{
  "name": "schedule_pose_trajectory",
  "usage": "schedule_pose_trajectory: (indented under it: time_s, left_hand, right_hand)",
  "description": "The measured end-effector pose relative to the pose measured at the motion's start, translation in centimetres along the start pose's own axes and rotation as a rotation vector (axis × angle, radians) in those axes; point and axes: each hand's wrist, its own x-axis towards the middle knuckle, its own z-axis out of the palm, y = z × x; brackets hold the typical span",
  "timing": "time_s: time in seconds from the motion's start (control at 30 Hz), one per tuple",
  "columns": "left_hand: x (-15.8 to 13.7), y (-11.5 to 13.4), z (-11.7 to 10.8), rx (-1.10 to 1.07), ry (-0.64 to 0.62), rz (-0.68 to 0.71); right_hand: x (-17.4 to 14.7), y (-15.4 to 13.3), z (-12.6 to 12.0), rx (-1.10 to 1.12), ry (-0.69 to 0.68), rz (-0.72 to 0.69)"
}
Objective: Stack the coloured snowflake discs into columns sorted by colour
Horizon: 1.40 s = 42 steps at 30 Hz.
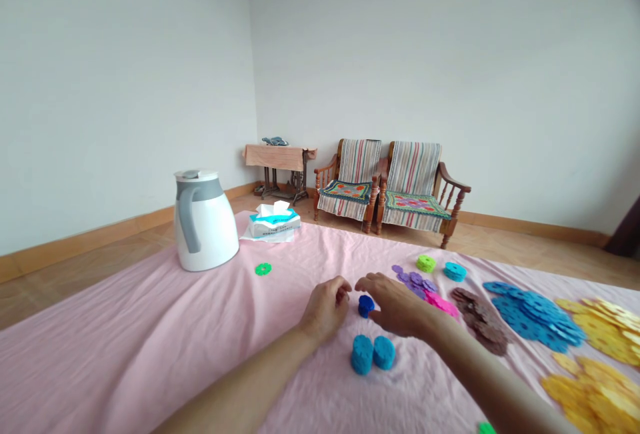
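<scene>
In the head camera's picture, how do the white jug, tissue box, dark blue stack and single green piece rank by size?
1. White jug
2. Tissue box
3. Dark blue stack and green piece: unranked; they look close, and the stack is nearer the camera.

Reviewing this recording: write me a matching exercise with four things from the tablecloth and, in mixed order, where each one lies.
Things
1. Jug
2. Dark blue stack
3. Tissue box
4. Brown pile

Places
A. By the thumb of the right hand
B. Between pink pieces and the large blue pile
C. Leftmost of the four
D. Just right of the jug

Pairs: 1-C, 2-A, 3-D, 4-B
</scene>
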Motion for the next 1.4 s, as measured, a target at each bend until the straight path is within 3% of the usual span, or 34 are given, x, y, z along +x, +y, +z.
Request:
schedule_pose_trajectory:
  time_s: [0.27, 0.5, 0.73, 1.0, 1.23, 1.4]
  left_hand:
    - [-0.1, 0.1, -0.1, 0.004, 0.004, 0.018]
    - [-0.1, 0.2, -0.1, -0.006, 0.002, 0.013]
    - [0.0, 0.0, 0.1, 0.019, 0.017, 0.004]
    - [0.0, -0.3, 0.2, 0.005, 0.017, 0.021]
    - [0.0, -0.2, 0.2, 0.004, 0.012, 0.037]
    - [0.0, -0.2, 0.2, 0.008, 0.01, 0.024]
  right_hand:
    - [0.7, 0.0, 1.4, 0.013, -0.061, -0.026]
    - [0.5, 0.6, 0.9, 0.046, -0.009, -0.009]
    - [0.1, 4.1, 0.4, 0.003, 0.123, 0.239]
    - [0.0, 3.4, 3.2, -0.086, 0.11, 0.39]
    - [0.3, 3.9, 3.9, -0.104, 0.094, 0.425]
    - [-0.1, 4.3, 4.1, -0.035, 0.184, 0.38]
